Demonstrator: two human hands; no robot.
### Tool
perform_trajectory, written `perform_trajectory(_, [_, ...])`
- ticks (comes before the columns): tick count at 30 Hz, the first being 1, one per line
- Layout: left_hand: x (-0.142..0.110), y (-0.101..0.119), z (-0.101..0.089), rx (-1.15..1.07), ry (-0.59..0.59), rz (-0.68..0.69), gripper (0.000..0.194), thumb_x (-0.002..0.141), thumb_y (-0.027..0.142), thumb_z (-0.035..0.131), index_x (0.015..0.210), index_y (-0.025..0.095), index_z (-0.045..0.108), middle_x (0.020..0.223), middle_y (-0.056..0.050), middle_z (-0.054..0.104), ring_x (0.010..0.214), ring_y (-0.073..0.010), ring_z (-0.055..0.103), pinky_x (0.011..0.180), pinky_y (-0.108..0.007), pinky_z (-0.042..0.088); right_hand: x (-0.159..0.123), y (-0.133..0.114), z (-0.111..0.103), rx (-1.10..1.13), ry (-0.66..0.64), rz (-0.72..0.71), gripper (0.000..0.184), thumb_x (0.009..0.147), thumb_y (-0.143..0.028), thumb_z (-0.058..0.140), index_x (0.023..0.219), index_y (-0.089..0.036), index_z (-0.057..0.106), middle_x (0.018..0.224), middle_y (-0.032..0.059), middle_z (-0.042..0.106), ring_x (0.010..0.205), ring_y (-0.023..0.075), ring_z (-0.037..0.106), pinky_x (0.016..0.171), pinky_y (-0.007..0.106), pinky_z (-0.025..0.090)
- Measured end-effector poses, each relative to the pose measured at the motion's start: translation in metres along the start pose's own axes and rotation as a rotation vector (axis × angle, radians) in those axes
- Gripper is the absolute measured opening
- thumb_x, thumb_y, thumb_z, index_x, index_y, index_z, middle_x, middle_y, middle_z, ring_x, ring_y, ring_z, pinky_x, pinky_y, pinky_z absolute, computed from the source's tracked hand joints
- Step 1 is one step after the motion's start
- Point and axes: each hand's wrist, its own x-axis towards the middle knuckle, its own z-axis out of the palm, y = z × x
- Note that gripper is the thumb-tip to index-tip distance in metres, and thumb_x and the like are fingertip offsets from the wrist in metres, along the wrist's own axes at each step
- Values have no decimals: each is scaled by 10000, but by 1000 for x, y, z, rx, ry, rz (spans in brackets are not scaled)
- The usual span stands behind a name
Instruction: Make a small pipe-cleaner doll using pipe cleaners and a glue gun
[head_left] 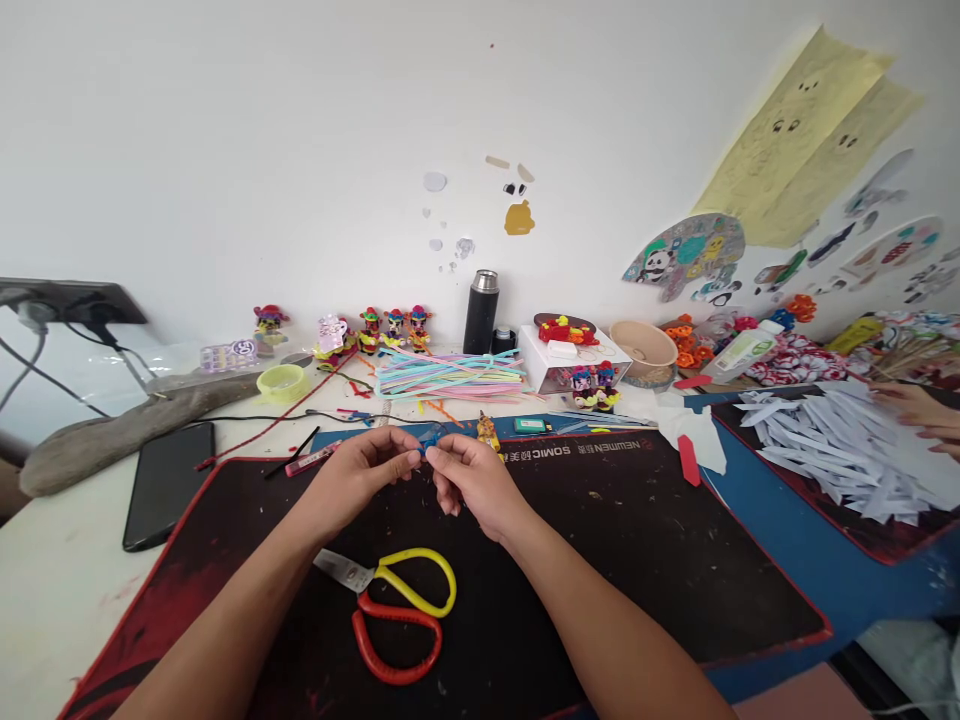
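Head view: the left hand and the right hand pinched a small blue piece in fingertip grip above the mat, probably to steady it; scissors lay nearby, seemingly for easy reach.

A stickered wall
A black flask is stood near a box; a phone is laid at left; paper strips are heaped at right.

Left hand and right hand close together, fingertips pinched, bare forearms slanting inward.
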Motion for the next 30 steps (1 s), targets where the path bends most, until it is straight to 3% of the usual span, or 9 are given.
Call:
perform_trajectory(12, [0, -4, -2, 108, 7, 91, 345, 818, 566, 839, 883, 234, 767, 843, -29, 741, 782, -218, 632, 756, -324, 490, -2, -2, 0, 54, -30, 31, 508, 790, -661, 822, 863, -209, 604, 542, -83, 567, 405, 92, 495, 387, 213, 335])
perform_trajectory(30, [1, -10, -3, 107, -20, 94, 329, 844, 535, 819, 900, 217, 753, 826, -12, 727, 760, -192, 630, 719, -308, 496, -1, 2, 0, 116, -49, 19, 519, 758, -652, 849, 866, -218, 588, 486, -125, 464, 387, 96, 479, 379, 216, 301])
